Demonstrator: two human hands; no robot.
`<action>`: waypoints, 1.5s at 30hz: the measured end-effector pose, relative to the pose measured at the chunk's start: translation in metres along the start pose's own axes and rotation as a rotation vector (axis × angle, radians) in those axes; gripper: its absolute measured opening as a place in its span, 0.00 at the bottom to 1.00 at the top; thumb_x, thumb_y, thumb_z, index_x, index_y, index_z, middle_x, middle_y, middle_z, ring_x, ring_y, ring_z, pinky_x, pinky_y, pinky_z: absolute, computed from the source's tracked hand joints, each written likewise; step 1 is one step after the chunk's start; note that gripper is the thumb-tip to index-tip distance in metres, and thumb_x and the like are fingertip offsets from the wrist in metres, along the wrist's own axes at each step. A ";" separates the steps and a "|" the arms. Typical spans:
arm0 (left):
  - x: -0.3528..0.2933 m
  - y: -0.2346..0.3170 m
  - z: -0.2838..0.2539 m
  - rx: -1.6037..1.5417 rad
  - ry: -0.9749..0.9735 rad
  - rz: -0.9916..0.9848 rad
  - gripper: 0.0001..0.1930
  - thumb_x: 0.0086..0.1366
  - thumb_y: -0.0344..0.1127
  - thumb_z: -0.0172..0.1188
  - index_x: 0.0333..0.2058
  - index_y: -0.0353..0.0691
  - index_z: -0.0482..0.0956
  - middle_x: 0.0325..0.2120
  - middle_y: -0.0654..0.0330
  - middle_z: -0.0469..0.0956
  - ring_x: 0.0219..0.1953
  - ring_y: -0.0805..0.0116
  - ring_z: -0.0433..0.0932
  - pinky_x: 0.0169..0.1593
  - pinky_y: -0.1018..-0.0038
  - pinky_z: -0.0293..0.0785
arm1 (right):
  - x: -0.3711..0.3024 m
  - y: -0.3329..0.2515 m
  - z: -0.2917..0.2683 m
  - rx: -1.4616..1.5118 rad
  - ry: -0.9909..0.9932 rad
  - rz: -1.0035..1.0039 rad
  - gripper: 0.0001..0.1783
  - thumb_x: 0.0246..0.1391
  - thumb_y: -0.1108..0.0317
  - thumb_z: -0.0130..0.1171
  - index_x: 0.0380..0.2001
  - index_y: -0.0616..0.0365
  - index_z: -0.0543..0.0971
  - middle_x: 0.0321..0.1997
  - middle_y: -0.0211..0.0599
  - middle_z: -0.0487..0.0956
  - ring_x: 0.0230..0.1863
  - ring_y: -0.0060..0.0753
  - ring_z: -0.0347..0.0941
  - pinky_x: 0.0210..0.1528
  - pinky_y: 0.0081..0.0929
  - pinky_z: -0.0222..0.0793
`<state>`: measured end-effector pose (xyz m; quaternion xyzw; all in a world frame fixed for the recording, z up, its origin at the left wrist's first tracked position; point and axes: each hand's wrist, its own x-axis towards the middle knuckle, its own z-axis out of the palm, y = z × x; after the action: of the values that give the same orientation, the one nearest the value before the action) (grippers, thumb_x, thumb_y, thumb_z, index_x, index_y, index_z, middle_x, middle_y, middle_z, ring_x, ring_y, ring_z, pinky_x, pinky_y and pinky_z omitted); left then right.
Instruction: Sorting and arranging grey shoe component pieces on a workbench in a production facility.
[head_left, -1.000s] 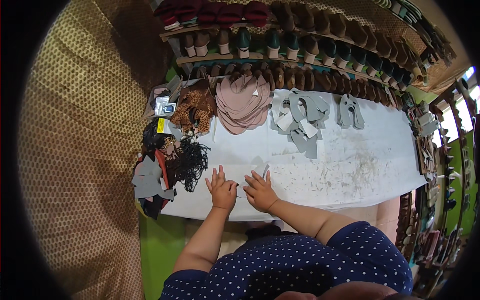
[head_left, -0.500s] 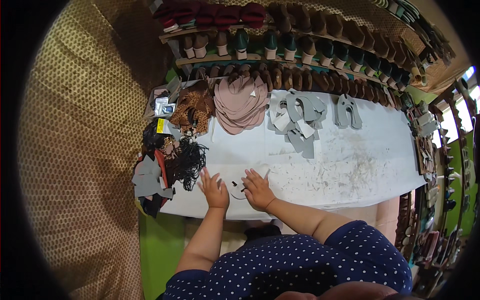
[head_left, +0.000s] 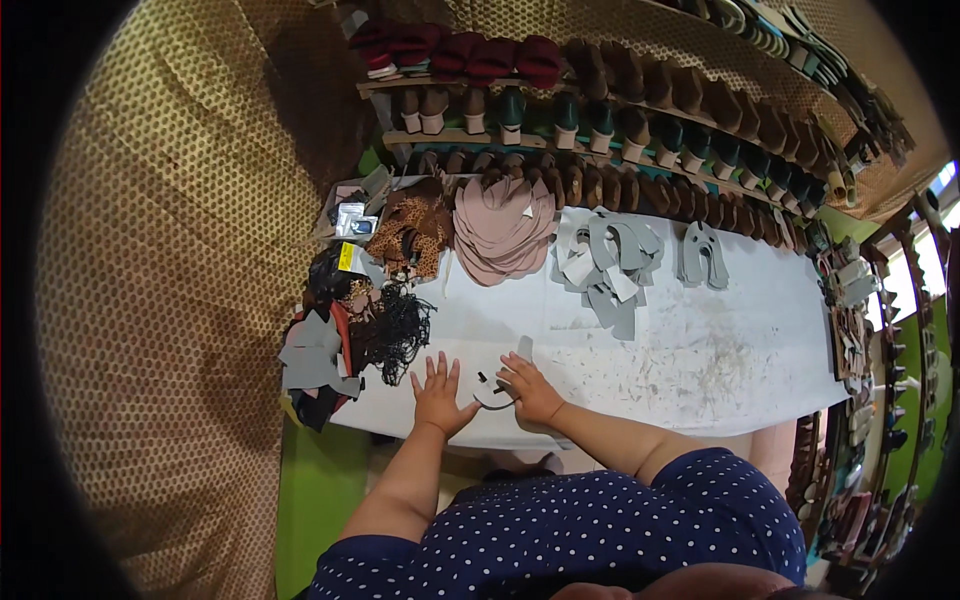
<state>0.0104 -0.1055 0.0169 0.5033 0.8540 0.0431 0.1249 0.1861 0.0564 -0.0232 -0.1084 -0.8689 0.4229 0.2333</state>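
My left hand [head_left: 441, 400] lies at the near edge of the white-covered table [head_left: 480, 325], fingers spread, palm down, holding nothing. Just right of it is a small pale round piece [head_left: 488, 397] with a thin dark curved edge and small black bits on it; its exact kind cannot be made out. My right hand [head_left: 534, 392] rests at the right side of that piece, fingers apart, fingertips over or beside its edge. Whether they touch it is unclear. A tangle of black cords [head_left: 402, 335] lies beyond my left hand.
Stacked pink cut pieces [head_left: 500, 235] and leopard-print material [head_left: 412, 235] lie at the back left. Grey cut pieces [head_left: 612, 255] sit farther right, beside more grey shapes [head_left: 703, 258]. Shelves of heeled shoes [head_left: 565, 125] line the back. Grey scraps [head_left: 315, 355] are heaped at the left edge.
The whole view has shifted, so the table appears farther right and lower. My right hand has drawn back a little off the round piece, showing more of it. My left hand stays spread.
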 end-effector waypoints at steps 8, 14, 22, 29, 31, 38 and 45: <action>0.002 -0.005 0.004 -0.020 -0.033 0.001 0.48 0.58 0.63 0.60 0.73 0.49 0.54 0.76 0.52 0.45 0.78 0.52 0.38 0.73 0.40 0.26 | 0.037 0.009 -0.051 -0.566 -0.453 -0.001 0.23 0.50 0.67 0.62 0.52 0.45 0.79 0.63 0.25 0.75 0.73 0.40 0.60 0.73 0.75 0.33; 0.001 -0.007 0.007 -0.040 -0.022 -0.001 0.46 0.60 0.60 0.60 0.72 0.49 0.57 0.75 0.52 0.47 0.77 0.52 0.41 0.74 0.41 0.27 | 0.056 0.017 -0.072 -0.508 -0.503 -0.007 0.27 0.50 0.68 0.59 0.57 0.41 0.79 0.66 0.24 0.74 0.75 0.40 0.57 0.73 0.75 0.35; 0.002 -0.006 0.004 -0.061 -0.025 -0.008 0.44 0.61 0.57 0.59 0.72 0.49 0.57 0.75 0.53 0.48 0.77 0.53 0.42 0.74 0.43 0.27 | 0.043 0.040 -0.079 -0.460 -0.490 -0.134 0.23 0.58 0.62 0.57 0.57 0.44 0.80 0.67 0.27 0.74 0.75 0.40 0.58 0.77 0.60 0.40; 0.002 -0.005 0.002 -0.080 -0.026 -0.008 0.43 0.61 0.56 0.60 0.72 0.48 0.58 0.75 0.53 0.49 0.77 0.53 0.42 0.75 0.45 0.29 | 0.041 0.045 -0.079 -0.453 -0.496 -0.194 0.18 0.63 0.57 0.57 0.54 0.45 0.82 0.65 0.27 0.76 0.73 0.39 0.61 0.76 0.55 0.45; 0.002 -0.005 0.001 -0.078 -0.026 -0.005 0.43 0.61 0.55 0.60 0.72 0.48 0.58 0.75 0.53 0.49 0.77 0.52 0.43 0.75 0.45 0.30 | 0.038 0.053 -0.073 -0.435 -0.479 -0.204 0.17 0.62 0.58 0.58 0.53 0.45 0.83 0.64 0.26 0.77 0.73 0.38 0.62 0.76 0.53 0.48; 0.005 -0.008 0.006 -0.086 -0.002 0.010 0.42 0.60 0.52 0.60 0.71 0.49 0.59 0.74 0.52 0.50 0.76 0.50 0.46 0.74 0.43 0.32 | 0.042 0.061 -0.063 -0.438 -0.375 -0.332 0.12 0.56 0.62 0.64 0.44 0.46 0.84 0.56 0.26 0.82 0.62 0.34 0.74 0.68 0.46 0.62; 0.003 -0.008 0.008 -0.081 -0.014 -0.004 0.40 0.61 0.51 0.59 0.71 0.49 0.59 0.74 0.52 0.50 0.76 0.50 0.46 0.74 0.43 0.32 | 0.102 0.024 -0.059 -0.404 -0.774 -0.074 0.13 0.56 0.61 0.62 0.43 0.51 0.84 0.44 0.41 0.85 0.47 0.47 0.80 0.53 0.43 0.73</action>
<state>0.0040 -0.1078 0.0071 0.4963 0.8516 0.0738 0.1515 0.1268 0.1513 0.0218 0.0458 -0.9610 0.2450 -0.1201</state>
